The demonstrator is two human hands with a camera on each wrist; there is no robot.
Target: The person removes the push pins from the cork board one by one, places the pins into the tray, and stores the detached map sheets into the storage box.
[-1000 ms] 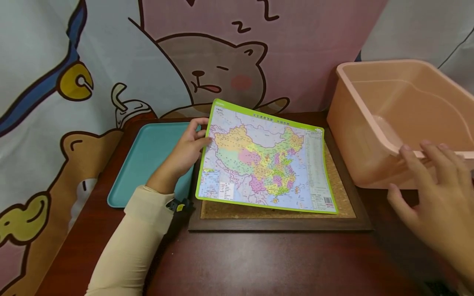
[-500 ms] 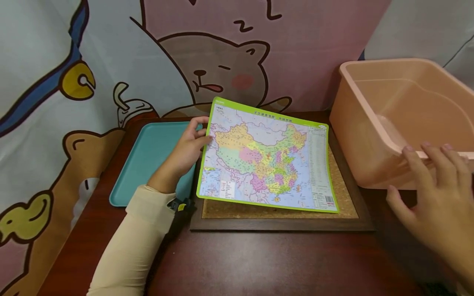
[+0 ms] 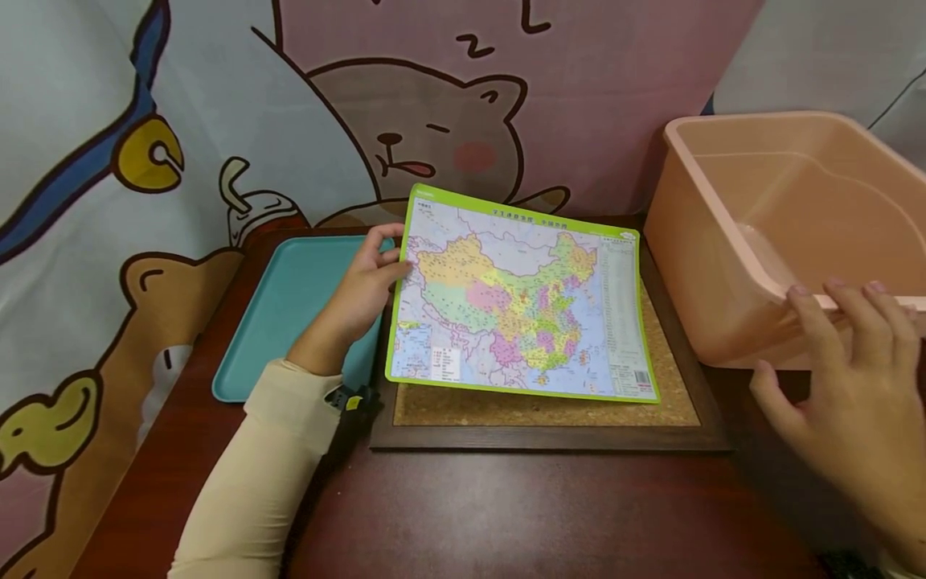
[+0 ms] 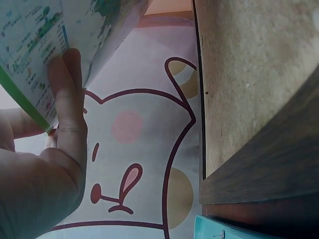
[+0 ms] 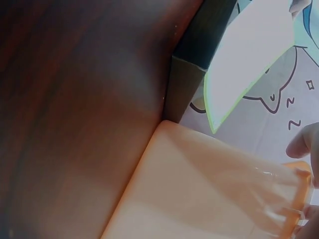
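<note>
A colourful map sheet (image 3: 517,301) with a green border hangs tilted above a cork board in a dark wooden frame (image 3: 542,438). My left hand (image 3: 362,293) pinches the sheet's left edge, thumb on the printed face and fingers behind. In the left wrist view the thumb (image 4: 65,124) lies on the map sheet (image 4: 30,45), with the cork board (image 4: 249,74) to the right. My right hand (image 3: 846,362) is spread, its straight fingertips on the near rim of a pink plastic bin (image 3: 723,265). The right wrist view shows the bin's wall (image 5: 199,189) and the sheet's white underside (image 5: 249,64).
A teal tray (image 3: 289,314) lies left of the frame, partly under my left forearm. The dark red table (image 3: 506,515) stretches toward me. A cartoon-printed cloth (image 3: 434,121) hangs along the back and left. The bin stands at the right edge.
The map sheet's far edge has risen a little and its near edge has lifted farther off the cork. My right hand has barely shifted.
</note>
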